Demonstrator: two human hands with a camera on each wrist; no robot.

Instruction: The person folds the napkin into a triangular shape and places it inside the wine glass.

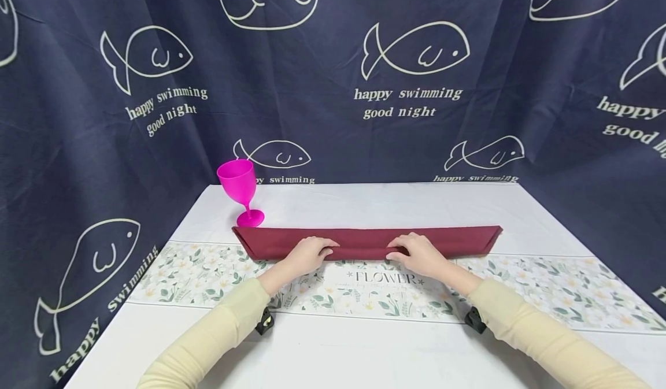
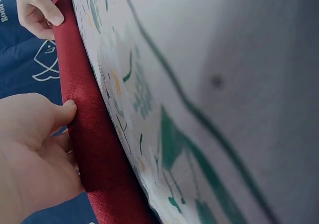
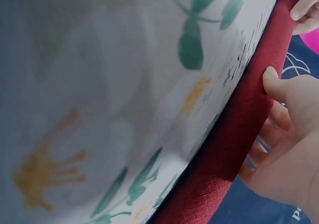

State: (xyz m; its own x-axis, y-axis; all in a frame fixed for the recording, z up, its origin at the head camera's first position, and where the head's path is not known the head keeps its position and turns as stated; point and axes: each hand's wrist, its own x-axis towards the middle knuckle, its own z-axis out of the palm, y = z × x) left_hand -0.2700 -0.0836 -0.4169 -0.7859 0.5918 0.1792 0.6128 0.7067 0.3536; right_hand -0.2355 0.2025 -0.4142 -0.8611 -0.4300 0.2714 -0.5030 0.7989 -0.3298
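Note:
A dark red folded cloth point(image 1: 364, 243) lies as a long flat strip across the table, its two ends slanting inward toward the near side. My left hand point(image 1: 310, 254) grips it left of the middle. In the left wrist view that thumb point(image 2: 67, 110) presses the near side while the other fingers reach over the far side. My right hand point(image 1: 418, 254) holds the strip right of the middle in the same way, its thumb point(image 3: 271, 82) on the near face in the right wrist view. The fingertips behind the cloth are partly hidden.
A bright pink goblet point(image 1: 240, 189) stands upright just behind the cloth's left end. Under the cloth is a white tablecloth point(image 1: 364, 348) with a floral band point(image 1: 208, 276) lettered FLOWER. Dark blue curtains point(image 1: 333, 88) with fish drawings rise behind and at both sides.

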